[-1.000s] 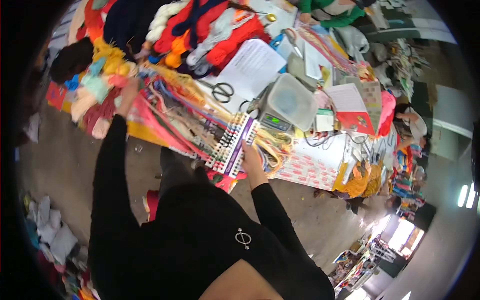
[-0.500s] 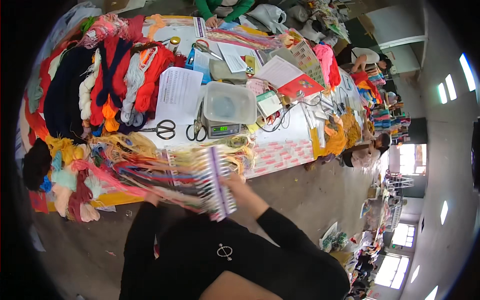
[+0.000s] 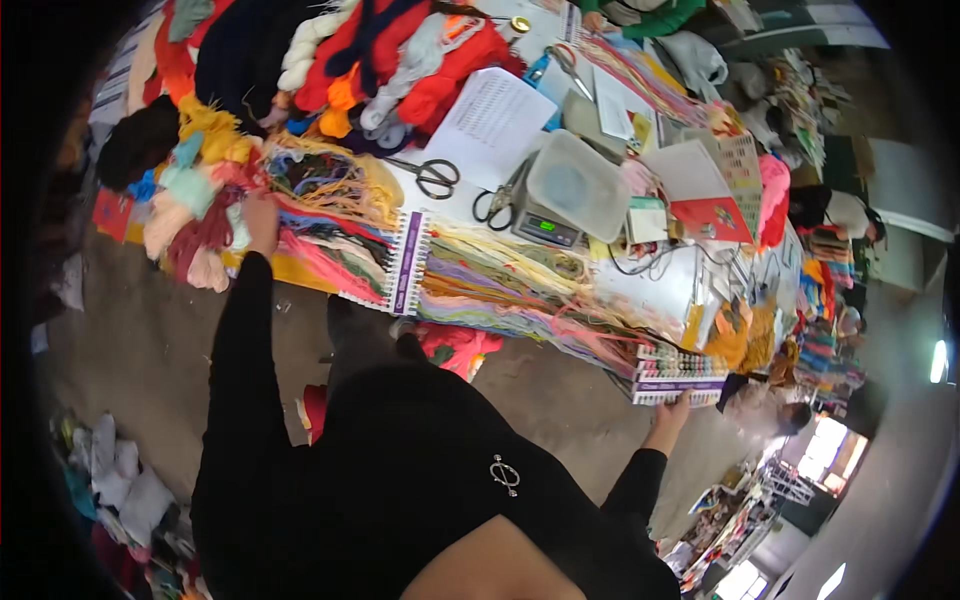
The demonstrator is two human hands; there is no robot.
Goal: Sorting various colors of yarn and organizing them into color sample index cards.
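At the right end of the table edge, my right hand (image 3: 670,418) grips a white and purple thread card (image 3: 680,385), its notched rim filled with small coloured strands. Long multicoloured embroidery threads (image 3: 510,285) stretch leftward from it along the edge. A second white and purple thread card (image 3: 406,262) lies across the threads near the middle, with more strands fanning out to its left. My left hand (image 3: 262,225) is at the left end of these strands, beside small pastel and maroon yarn hanks (image 3: 190,190); its fingers are blurred and partly hidden.
Behind the threads are black-handled scissors (image 3: 435,178), a second pair (image 3: 493,206), and a scale (image 3: 545,228) bearing a clear plastic tub (image 3: 578,185). A printed sheet (image 3: 490,120) lies by large yarn skeins (image 3: 240,60). A person in green sleeves (image 3: 665,18) is at the far side.
My right hand has carried its thread card far to the right, drawing the threads out along the table edge. My left hand has moved left and away from me. The view has turned.
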